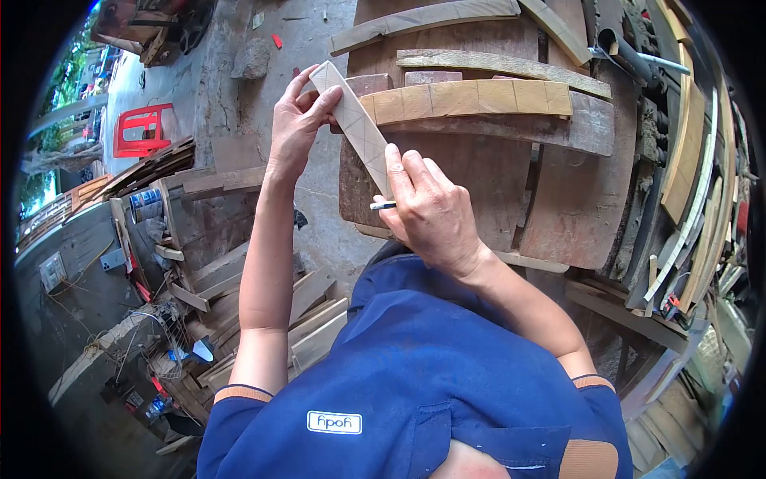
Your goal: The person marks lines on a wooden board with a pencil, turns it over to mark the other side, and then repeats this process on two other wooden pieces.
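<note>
A short pale wooden piece (352, 125) with pencil lines drawn across it is held up at a slant over the bench's left edge. Its far end is pinched between the thumb and fingers of my left hand (300, 124). My right hand (429, 203) is closed round a pencil (383, 206), whose end pokes out to the left. The fingers of that hand also touch the near end of the piece. Just behind it, a longer curved wooden piece (479, 100) with similar cross lines lies on the bench.
The brown wooden bench (471, 180) also bears a rough strip (503, 61) and a curved strip (423, 24). Long boards (686, 160) are stacked at the right. A red plastic stool (142, 130) stands at the far left. Scrap wood (315, 319) lies on the floor by my left arm.
</note>
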`<control>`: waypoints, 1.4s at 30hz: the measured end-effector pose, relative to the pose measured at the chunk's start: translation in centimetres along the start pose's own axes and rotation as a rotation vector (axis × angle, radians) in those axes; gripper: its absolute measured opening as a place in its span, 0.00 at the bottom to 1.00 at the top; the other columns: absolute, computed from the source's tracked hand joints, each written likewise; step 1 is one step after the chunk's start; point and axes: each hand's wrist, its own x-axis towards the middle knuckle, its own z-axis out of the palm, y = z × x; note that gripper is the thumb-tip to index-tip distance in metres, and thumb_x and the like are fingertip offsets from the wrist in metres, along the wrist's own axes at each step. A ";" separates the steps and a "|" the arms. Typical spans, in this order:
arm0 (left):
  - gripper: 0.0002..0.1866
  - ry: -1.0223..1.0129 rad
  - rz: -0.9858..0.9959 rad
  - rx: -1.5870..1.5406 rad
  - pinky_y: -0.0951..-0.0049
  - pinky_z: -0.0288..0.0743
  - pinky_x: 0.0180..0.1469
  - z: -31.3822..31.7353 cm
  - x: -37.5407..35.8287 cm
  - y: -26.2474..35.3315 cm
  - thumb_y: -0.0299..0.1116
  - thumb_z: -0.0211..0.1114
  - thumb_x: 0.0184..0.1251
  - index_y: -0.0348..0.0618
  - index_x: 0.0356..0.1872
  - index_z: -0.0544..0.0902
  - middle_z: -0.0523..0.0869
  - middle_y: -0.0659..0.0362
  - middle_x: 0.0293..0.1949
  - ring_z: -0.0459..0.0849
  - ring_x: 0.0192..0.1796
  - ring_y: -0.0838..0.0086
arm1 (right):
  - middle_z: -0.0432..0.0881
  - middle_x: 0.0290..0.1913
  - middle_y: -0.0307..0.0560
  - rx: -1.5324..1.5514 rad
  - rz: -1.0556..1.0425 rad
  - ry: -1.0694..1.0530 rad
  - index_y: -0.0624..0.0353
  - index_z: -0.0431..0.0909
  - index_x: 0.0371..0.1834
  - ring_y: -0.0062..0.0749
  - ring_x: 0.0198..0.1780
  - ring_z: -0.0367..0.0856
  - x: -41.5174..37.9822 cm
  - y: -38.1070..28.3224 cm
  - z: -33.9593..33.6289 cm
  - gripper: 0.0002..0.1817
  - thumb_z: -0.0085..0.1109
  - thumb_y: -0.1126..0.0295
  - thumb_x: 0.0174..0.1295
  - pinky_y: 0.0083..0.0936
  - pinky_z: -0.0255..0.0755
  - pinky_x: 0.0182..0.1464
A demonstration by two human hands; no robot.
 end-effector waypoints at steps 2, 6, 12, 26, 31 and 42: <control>0.33 0.004 0.006 0.026 0.78 0.82 0.38 0.0 0.0 0.0 0.36 0.75 0.72 0.36 0.74 0.73 0.90 0.55 0.43 0.87 0.39 0.80 | 0.76 0.47 0.51 -0.004 -0.004 -0.003 0.74 0.72 0.69 0.39 0.47 0.83 0.0 -0.1 0.0 0.40 0.76 0.63 0.56 0.32 0.86 0.44; 0.33 0.001 0.015 0.065 0.79 0.82 0.39 -0.1 0.0 0.1 0.37 0.76 0.72 0.36 0.73 0.74 0.90 0.55 0.42 0.87 0.39 0.80 | 0.77 0.47 0.52 -0.013 -0.004 -0.015 0.75 0.72 0.69 0.39 0.47 0.83 0.0 -0.2 0.0 0.40 0.76 0.63 0.56 0.31 0.86 0.44; 0.32 0.002 0.020 0.045 0.79 0.82 0.39 0.0 -0.1 0.2 0.37 0.76 0.72 0.37 0.72 0.75 0.90 0.56 0.41 0.87 0.39 0.80 | 0.77 0.47 0.51 -0.023 -0.007 -0.008 0.74 0.72 0.69 0.39 0.47 0.83 -0.1 -0.2 0.2 0.40 0.76 0.63 0.55 0.31 0.87 0.43; 0.35 -0.012 0.016 0.010 0.73 0.84 0.52 -0.6 -0.5 -0.9 0.41 0.75 0.72 0.39 0.74 0.73 0.90 0.54 0.50 0.88 0.51 0.76 | 0.77 0.47 0.50 -0.065 -0.010 -0.013 0.72 0.73 0.70 0.38 0.47 0.83 -0.1 -0.1 0.1 0.41 0.77 0.65 0.53 0.31 0.87 0.42; 0.35 -0.011 0.008 0.019 0.74 0.84 0.50 -0.4 -0.4 -0.5 0.41 0.75 0.72 0.38 0.74 0.73 0.90 0.54 0.50 0.88 0.49 0.76 | 0.77 0.48 0.50 -0.066 -0.003 -0.023 0.72 0.73 0.70 0.38 0.47 0.83 0.0 -0.3 0.1 0.40 0.76 0.65 0.55 0.31 0.86 0.43; 0.32 0.016 0.052 0.019 0.77 0.83 0.40 -0.1 -0.3 -0.4 0.38 0.76 0.71 0.36 0.71 0.76 0.91 0.55 0.41 0.87 0.40 0.79 | 0.77 0.49 0.51 -0.053 -0.003 -0.062 0.71 0.71 0.71 0.40 0.48 0.83 0.2 -0.2 -0.4 0.40 0.75 0.63 0.56 0.32 0.86 0.44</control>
